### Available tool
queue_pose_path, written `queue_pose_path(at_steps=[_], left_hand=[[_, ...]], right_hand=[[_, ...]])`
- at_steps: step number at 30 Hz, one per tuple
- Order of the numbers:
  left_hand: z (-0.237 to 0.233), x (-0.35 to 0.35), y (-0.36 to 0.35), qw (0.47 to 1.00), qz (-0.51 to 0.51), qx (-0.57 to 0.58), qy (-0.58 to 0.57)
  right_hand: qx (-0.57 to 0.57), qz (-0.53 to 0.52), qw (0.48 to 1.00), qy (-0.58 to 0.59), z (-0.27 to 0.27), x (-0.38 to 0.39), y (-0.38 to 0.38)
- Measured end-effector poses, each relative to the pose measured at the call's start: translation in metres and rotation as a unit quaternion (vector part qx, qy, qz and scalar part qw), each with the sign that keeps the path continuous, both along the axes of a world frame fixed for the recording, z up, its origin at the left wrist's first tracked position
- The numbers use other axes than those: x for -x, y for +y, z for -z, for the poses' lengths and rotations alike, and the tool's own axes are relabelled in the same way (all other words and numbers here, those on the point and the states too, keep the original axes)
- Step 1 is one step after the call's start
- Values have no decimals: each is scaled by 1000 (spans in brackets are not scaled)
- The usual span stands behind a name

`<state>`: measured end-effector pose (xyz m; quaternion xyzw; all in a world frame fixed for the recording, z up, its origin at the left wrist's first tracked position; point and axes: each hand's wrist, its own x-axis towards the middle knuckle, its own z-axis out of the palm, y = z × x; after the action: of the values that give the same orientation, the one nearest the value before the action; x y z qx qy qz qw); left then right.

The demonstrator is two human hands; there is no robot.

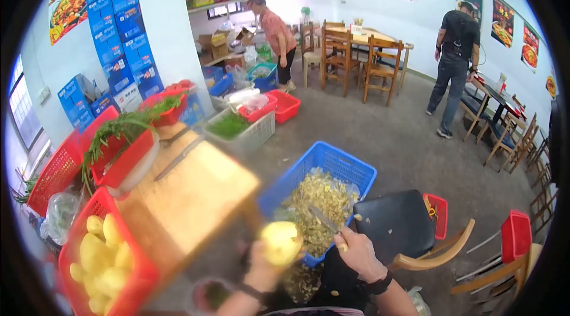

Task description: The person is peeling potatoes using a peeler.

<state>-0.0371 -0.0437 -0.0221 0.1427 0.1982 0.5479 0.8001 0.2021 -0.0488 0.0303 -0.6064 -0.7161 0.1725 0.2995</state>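
Observation:
My left hand (264,268) is closed round a peeled yellow potato (281,243), both a little blurred. In my right hand (361,256) is the handle of a small knife (323,219), its blade pointing up and left over the peelings. Beneath and beyond my hands, a blue basket (347,164) holds a heap of pale peelings (320,197). To the left, a red basket (139,256) contains several peeled potatoes (104,253).
A wooden board (202,197) with a large knife (177,160) lies left, beside red baskets of greens. A black-seated chair (395,221) stands right of the blue basket. Two people (278,34) (457,49) stand farther back, near crates and dining tables.

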Motion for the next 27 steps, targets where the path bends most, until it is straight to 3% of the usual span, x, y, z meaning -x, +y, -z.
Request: queue_pose_path(at_steps=[6,8,10,12,14,18,20,21,22,23,27], left_hand=[[-8,-3,5,999,27,43,20],[-14,-10,6,988,-38,27,150],[-3,-8,4,988,-44,36,141],[5,-3,3,989,-52,43,131],[7,5,5,998,14,24,61],[27,6,8,980,-46,30,190],[22,7,5,976,-63,28,206],[15,13,5,992,12,-3,128],[9,17,5,994,89,-36,52],[5,16,4,993,100,-44,41],[-4,-13,-5,994,4,63,85]], right_hand=[[-12,-23,998,49,-28,29,-24],[-108,-103,989,3,-20,36,-29],[-98,-91,988,-72,-19,35,-27],[-43,-11,991,-126,-18,23,-14],[-72,6,989,-130,-18,15,-6],[3,-108,986,-130,-31,32,-30],[-25,-33,992,-116,-26,17,-18],[12,38,994,-102,-7,4,-4],[48,47,995,-75,-12,-3,-3],[34,30,999,-4,-7,-1,-2],[91,-72,951,286,5,40,-26]])
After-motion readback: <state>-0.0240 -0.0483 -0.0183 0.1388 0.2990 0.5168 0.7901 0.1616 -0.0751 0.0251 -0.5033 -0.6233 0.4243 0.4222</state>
